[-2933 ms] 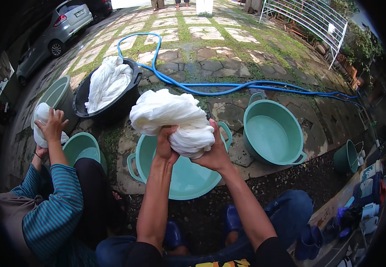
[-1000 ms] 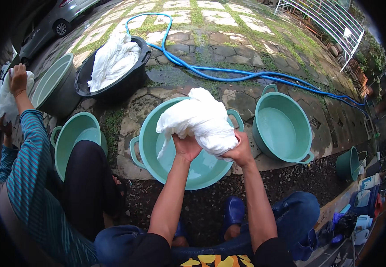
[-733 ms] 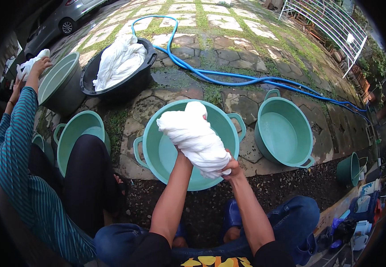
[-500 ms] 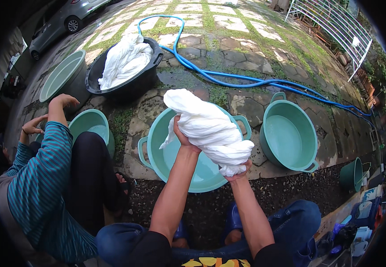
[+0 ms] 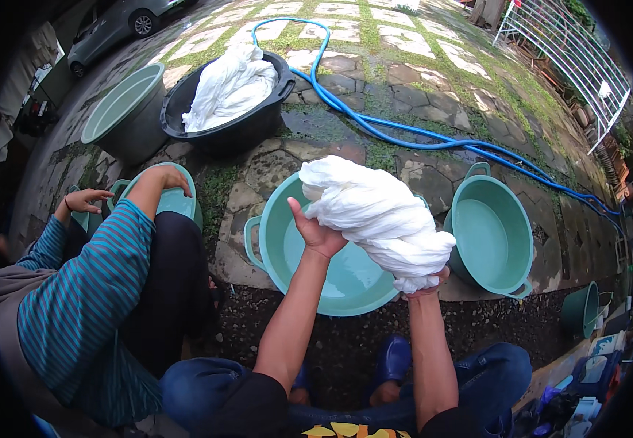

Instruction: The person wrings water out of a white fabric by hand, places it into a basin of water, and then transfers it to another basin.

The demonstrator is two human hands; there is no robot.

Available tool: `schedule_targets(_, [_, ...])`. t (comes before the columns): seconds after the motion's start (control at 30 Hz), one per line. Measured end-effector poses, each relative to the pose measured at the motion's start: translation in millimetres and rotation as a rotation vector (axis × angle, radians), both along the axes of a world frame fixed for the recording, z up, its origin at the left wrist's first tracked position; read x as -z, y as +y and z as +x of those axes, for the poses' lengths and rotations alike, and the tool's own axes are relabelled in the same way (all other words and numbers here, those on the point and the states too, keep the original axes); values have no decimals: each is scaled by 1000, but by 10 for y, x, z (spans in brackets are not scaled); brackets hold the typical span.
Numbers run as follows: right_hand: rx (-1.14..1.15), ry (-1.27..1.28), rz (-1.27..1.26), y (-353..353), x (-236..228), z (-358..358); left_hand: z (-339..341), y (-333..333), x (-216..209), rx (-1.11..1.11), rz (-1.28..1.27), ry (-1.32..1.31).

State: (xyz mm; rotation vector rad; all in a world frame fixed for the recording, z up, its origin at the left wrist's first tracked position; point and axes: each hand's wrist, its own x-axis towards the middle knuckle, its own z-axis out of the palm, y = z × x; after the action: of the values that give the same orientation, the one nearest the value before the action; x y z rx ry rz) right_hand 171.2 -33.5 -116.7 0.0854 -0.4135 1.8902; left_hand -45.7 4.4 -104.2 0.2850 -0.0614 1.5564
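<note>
A bundled, twisted white cloth (image 5: 378, 215) hangs in the air over a wide green basin (image 5: 280, 241) that has some water in it. My left hand (image 5: 319, 235) bears the cloth's left part, palm turned up and thumb out to the side; its fingers are hidden under the folds. Around the lower right end my right hand (image 5: 427, 287) is closed, mostly covered by the cloth. The basin's left handle shows; its right side is largely behind the cloth.
To the right stands another green basin (image 5: 480, 226). A black tub (image 5: 207, 139) with white cloth and a grey-green tub (image 5: 123, 109) are at the far left. A person in a striped sleeve (image 5: 90, 277) sits beside me, near a smaller green basin (image 5: 188, 193). A blue hose (image 5: 404, 142) crosses the paving.
The cloth and both my hands have shifted right relative to the basin. My left thumb has come off the cloth. The neighbouring person's hand has lowered toward the small basin.
</note>
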Motion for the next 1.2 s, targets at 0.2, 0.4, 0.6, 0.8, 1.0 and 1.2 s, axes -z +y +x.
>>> schedule_targets(0.2, [50, -167, 93, 139, -383, 326, -221, -15, 119, -15, -55, 47])
schedule_targets(0.4, [-106, -509, 49, 223, -328, 304, 348, -162, -229, 185, 2, 371])
schedule_targets(0.6, [549, -580, 237, 13, -89, -75, 689, -155, -386, 98, -88, 80])
schedule_targets(0.8, [1270, -1167, 975, 105, 110, -152, 661, -112, -400, -20, -192, 231])
schedule_targets(1.0, [465, -765, 33, 35, -127, -329, 642, -88, -42, 81, -218, 76])
schedule_targets(1.2, [389, -551, -135, 70, -343, -453, 510, -128, -302, 242, -101, -59])
